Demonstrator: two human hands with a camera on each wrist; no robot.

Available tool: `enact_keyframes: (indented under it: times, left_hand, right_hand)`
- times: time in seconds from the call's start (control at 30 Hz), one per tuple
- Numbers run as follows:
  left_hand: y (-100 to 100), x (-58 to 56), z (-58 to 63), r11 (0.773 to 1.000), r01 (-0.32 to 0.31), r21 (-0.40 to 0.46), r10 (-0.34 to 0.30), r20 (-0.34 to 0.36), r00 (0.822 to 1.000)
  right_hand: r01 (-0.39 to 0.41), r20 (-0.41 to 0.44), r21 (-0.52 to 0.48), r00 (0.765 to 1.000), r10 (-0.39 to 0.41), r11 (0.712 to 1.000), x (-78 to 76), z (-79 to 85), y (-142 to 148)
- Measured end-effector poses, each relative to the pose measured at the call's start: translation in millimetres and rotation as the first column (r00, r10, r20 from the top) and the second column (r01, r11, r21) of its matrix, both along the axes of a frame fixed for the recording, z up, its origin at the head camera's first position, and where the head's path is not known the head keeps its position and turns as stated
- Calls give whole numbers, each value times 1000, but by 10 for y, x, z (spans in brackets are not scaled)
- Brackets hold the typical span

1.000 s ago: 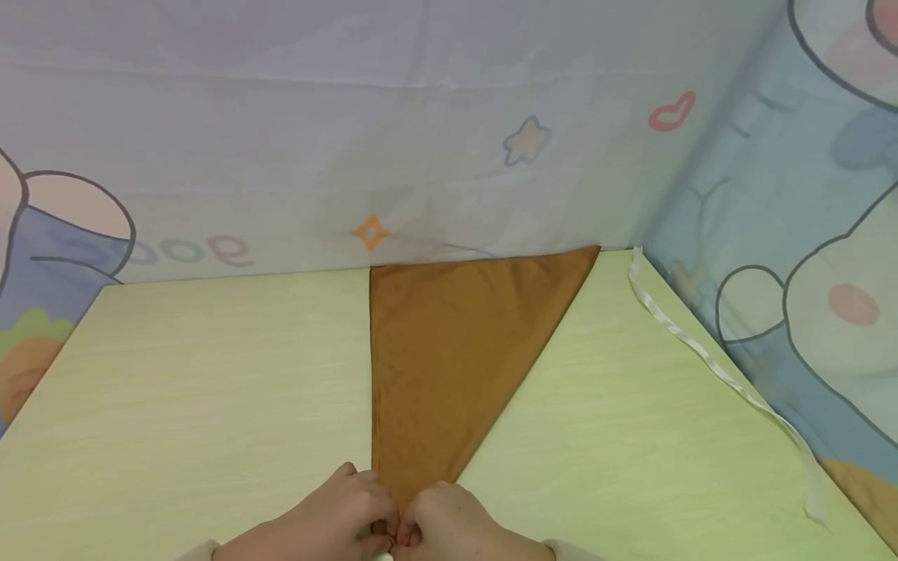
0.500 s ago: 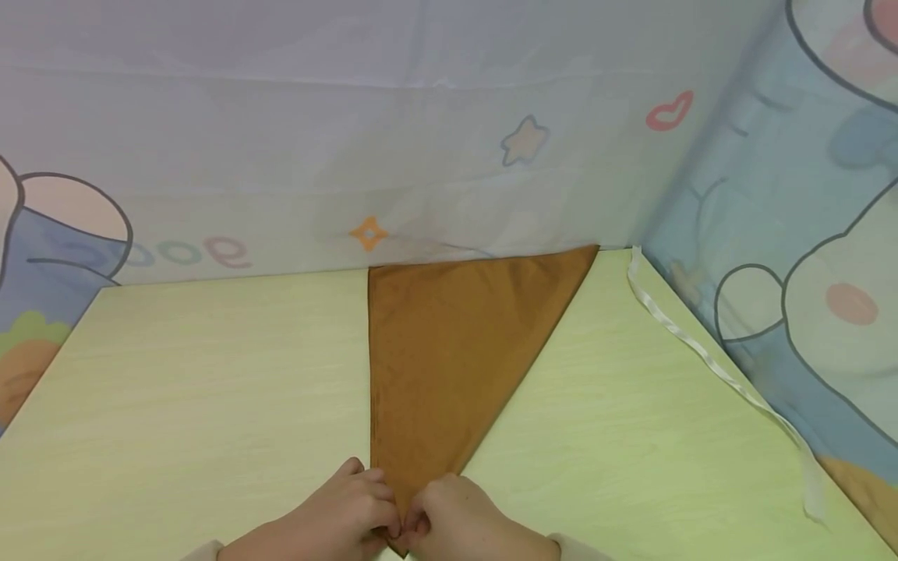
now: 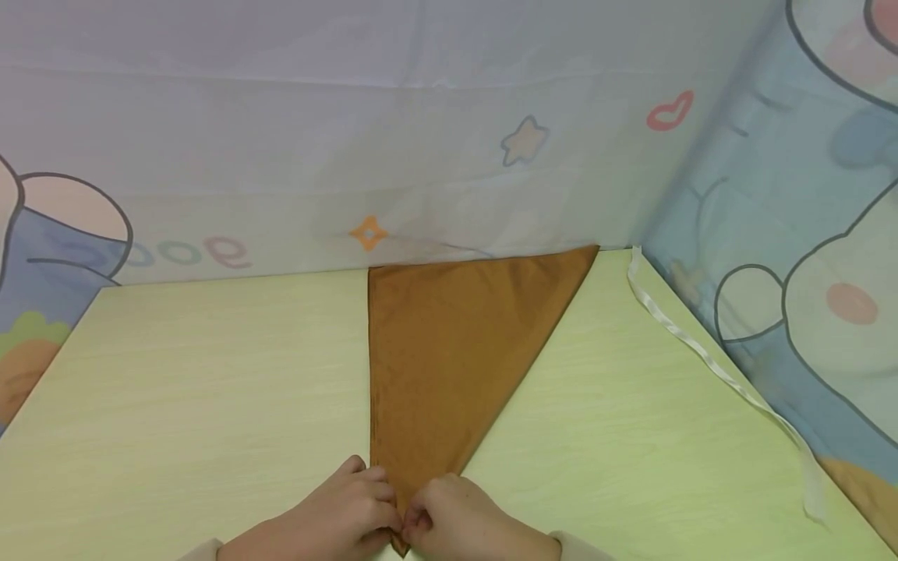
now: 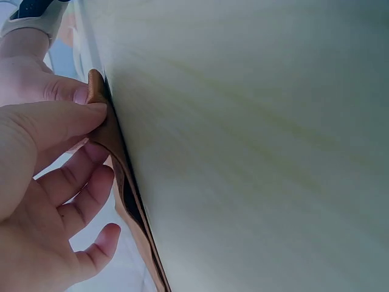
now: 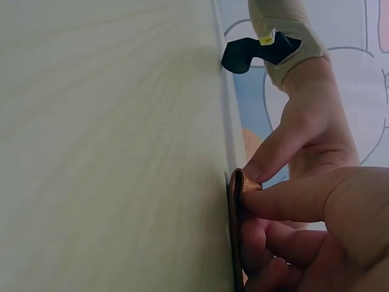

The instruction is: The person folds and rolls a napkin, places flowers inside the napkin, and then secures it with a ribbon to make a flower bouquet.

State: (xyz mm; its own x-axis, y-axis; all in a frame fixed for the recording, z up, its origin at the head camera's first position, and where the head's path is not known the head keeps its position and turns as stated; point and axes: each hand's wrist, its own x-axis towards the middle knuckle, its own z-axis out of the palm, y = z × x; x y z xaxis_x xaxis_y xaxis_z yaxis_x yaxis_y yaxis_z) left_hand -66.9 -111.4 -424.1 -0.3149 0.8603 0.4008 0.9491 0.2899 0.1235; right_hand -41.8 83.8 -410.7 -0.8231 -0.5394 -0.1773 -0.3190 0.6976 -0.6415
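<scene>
Brown cloth lay folded on the pale table, narrowing from the backdrop to a near tip. Beside this tip, the left hand pinched it between thumb and finger, other fingers bent and apart; the right hand, just beside, pinched it likewise, other fingers curled. White ribbon lay near the table's right edge.

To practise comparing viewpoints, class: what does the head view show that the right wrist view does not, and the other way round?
Only the head view shows the white ribbon, the printed heart and the printed star.
Only the right wrist view shows the dark object with a yellow patch at the wrist of the left hand.
Both show that hand and the right hand pinching the brown cloth over the pale tabletop.
</scene>
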Motion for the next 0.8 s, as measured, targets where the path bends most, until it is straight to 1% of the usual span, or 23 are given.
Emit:
enact_keyframes:
  times: [0.07, 0.23, 0.3, 0.47, 0.53, 0.6, 0.67, 0.8]
  left_hand:
    - [-3, -4, 9, 1000, 2, -17, -1, 25, 1000]
    - [-14, -9, 36, 997, -7, -78, 17, 133, 991]
    - [-16, -12, 42, 995, -11, -95, 28, 173, 985]
    - [4, -18, 51, 990, -44, -132, 77, 257, 963]
    - [15, -14, 59, 988, -65, -140, 103, 283, 954]
    - [25, -12, 68, 987, -83, -135, 119, 289, 950]
    - [36, -8, 76, 989, -100, -108, 127, 281, 951]
    - [55, -15, 83, 993, -111, -42, 117, 231, 966]
  right_hand:
    - [7, -12, -4, 1000, -7, 1000, -3, 0, 7]
    - [11, -38, -29, 999, -12, 1000, -2, 5, 17]
    - [9, -22, -47, 1000, -10, 999, 5, 11, 16]
    - [40, 65, -85, 997, -35, 996, 25, 28, 11]
    - [50, 68, -81, 997, -45, 995, 27, 33, 11]
    - [50, 45, -67, 998, -47, 996, 23, 35, 12]
    - [47, 36, -63, 998, -45, 997, 20, 35, 17]
    - [43, 36, -66, 999, -41, 997, 5, 26, 32]
